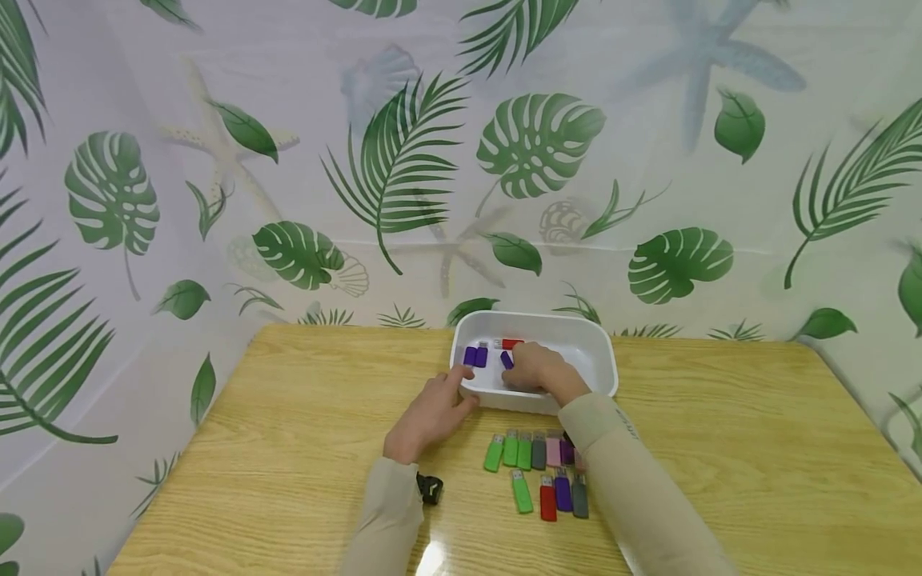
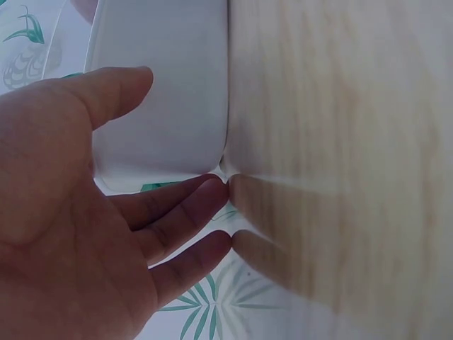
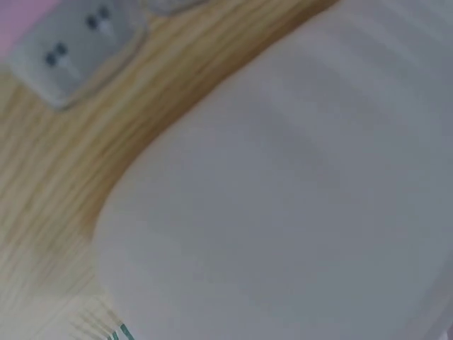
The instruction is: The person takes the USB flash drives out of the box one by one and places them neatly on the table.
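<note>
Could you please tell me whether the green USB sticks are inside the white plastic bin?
No, the four visible green USB sticks lie on the wooden table, outside the white plastic bin.

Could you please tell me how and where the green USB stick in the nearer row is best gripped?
I'd probably pinch the green USB stick from above, by its body's long edges: it lies flat, metal plug toward the white tub, with bare table on both sides.

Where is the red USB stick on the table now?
In the head view, the red stick lies in the nearer row below the white tray, a green stick on its left, a purple stick on its right.
</note>
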Tool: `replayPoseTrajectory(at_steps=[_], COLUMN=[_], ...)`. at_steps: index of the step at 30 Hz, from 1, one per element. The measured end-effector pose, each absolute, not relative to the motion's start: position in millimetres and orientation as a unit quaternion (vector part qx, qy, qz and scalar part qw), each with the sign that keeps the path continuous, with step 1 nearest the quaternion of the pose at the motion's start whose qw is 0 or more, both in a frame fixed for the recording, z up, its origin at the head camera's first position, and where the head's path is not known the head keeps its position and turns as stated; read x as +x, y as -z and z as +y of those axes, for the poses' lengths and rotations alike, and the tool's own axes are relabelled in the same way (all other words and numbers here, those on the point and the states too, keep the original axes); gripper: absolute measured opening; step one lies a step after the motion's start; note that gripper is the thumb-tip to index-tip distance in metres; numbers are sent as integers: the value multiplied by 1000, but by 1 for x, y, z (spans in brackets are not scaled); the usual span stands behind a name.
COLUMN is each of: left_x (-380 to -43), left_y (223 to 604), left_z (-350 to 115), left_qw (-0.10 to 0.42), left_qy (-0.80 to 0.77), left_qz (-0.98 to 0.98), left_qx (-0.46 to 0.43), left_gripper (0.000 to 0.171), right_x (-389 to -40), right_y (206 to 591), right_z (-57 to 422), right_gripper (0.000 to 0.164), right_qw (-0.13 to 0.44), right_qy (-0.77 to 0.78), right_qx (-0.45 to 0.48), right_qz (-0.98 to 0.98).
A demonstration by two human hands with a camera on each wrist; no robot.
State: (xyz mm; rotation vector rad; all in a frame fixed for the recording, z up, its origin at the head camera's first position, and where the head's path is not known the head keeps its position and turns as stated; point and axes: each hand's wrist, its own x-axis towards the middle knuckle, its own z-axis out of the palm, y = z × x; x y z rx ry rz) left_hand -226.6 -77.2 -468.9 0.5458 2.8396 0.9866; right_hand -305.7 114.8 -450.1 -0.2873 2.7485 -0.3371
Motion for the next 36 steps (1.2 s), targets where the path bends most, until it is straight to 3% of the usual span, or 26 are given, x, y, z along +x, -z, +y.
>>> replayPoseTrajectory(at_steps=[8,22,36], left_x=[-227,-225,-225], left_y=[469,467,469], left_z=[-78,-76,-76], left_qw=[41,54,45], left_qy=[-319,-316,-313], left_qz=[930,933,934], left_qx=[180,163,166], left_gripper=[34,36,37], right_x=[-298,-260,-216], right_y=[436,416,416], right_z=[128,149,145], right_gripper=[18,12,7], right_qw=[128,-88,-74], right_qy=[159,392,472], right_qx=[-104,-134,-158], right_qz=[974,906,864])
